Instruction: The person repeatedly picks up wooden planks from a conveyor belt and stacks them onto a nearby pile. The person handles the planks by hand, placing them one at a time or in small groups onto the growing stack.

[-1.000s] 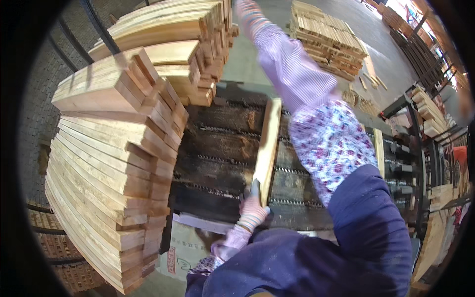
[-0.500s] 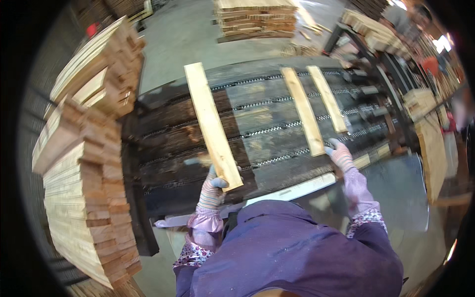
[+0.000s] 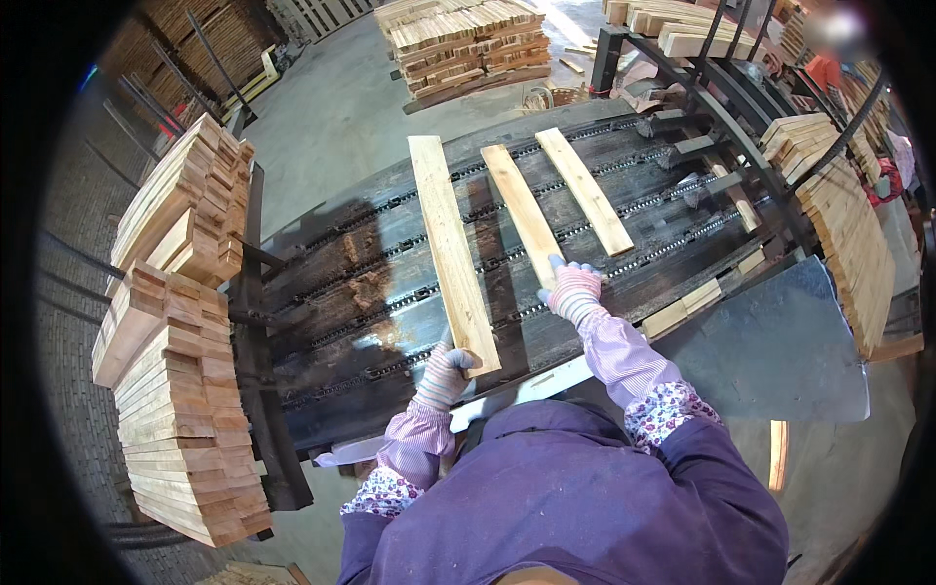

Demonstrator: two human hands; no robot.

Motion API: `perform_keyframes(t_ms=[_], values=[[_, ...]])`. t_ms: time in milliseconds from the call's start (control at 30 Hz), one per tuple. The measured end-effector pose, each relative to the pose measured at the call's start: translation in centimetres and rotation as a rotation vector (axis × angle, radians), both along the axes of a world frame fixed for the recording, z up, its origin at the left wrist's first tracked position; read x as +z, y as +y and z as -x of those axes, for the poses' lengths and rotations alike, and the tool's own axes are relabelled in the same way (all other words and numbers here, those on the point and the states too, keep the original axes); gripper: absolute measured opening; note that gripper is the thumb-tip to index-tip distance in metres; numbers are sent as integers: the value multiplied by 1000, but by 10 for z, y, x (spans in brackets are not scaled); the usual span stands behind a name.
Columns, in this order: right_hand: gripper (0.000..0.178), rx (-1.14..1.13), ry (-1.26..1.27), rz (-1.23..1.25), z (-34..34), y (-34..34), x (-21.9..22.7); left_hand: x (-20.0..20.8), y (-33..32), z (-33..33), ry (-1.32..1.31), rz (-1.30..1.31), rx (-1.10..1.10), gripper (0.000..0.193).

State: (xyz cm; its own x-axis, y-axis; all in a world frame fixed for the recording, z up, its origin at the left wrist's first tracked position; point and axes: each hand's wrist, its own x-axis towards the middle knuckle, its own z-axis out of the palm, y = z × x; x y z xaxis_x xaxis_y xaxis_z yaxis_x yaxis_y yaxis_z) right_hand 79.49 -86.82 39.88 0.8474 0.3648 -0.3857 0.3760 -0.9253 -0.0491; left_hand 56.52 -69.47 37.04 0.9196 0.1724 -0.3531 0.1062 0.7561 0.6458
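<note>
My left hand, in a striped knit glove, is closed on the near end of a long pale wooden board, thumb on top. This board slants across a dark chain conveyor. My right hand, gloved alike, is closed around the near end of a second, narrower board to the right of the first. Its fingers partly hide that end. Farther right, a third board lies across the chains, touched by neither hand.
Stacked boards stand close on the left, beside the conveyor's dark frame. Another stack sits on the floor beyond. At the right are a grey metal sheet, more stacked boards and a black metal frame.
My right hand has moved left and closed on the second board's near end. The second and third boards now lie nearer the first. My left hand keeps its hold; the view has shifted slightly.
</note>
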Motion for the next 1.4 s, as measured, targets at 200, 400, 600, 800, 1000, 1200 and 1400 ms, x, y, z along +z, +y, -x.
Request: perform_keyframes(t_ms=[200, 400, 600, 800, 1000, 1200, 1400], values=[[49, -364, 1109, -1422, -32, -32, -59, 3, -26, -22, 63, -3, 43, 92], [45, -285, 941, -1108, -3, -31, -9, 3, -48, -37, 130, 10, 126, 84], [38, 431, 736, -783, 19, -17, 3, 0, -76, -54, 314, -31, 39, 71], [71, 49, 0, -171, -70, -23, 13, 16, -61, -35, 75, 203, 30, 71], [92, 50, 79, -43, -81, -22, -18, 29, -62, -34, -8, 279, 59, 70], [88, -207, 1029, -1143, -44, -41, 22, 6, -72, -57, 127, -32, 91, 67], [57, 243, 730, -889, 22, -52, -1, 7, -100, -68, 139, -85, 149, 74]])
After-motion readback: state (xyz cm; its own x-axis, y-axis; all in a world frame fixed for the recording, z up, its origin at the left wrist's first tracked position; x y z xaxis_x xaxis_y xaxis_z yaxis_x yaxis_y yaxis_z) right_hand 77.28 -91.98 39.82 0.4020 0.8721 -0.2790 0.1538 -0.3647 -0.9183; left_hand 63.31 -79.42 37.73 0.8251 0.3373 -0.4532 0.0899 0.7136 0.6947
